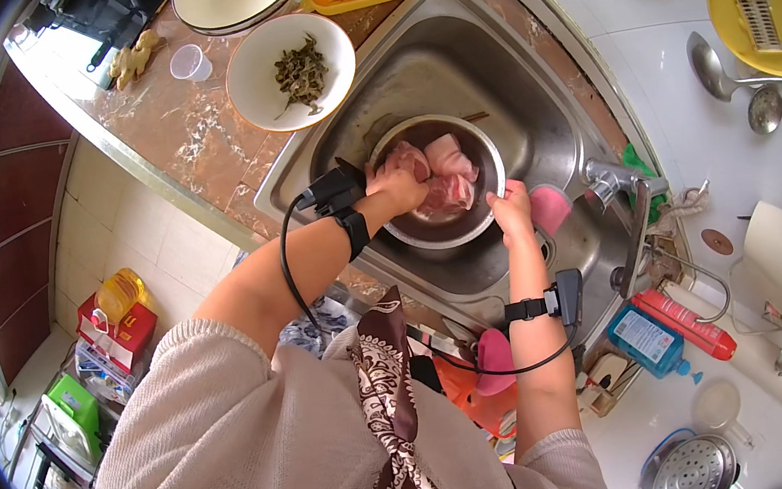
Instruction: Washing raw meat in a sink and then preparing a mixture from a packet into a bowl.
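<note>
A round stainless steel bowl [490, 146] sits in the steel sink [436, 40]. Several pieces of raw meat [450, 194] with pale fat lie in it. My left hand [397, 186] reaches into the bowl from the left, its fingers around a piece of meat at the left side; the fingertips are partly hidden. At the bowl's lower right rim, my right hand [512, 210] grips the edge with thumb and fingers. Just right of that hand is a pink sponge or cloth [551, 208]. Both wrists wear black straps with cabled devices.
Up left on the brown counter [193, 137] are a white bowl [246, 88] of dark leafy pieces, a small plastic cup [190, 63] and ginger [134, 59]. A faucet [613, 181] stands right of the bowl, beside a smaller basin. Blue [646, 339] and red bottles [683, 324] are lower right.
</note>
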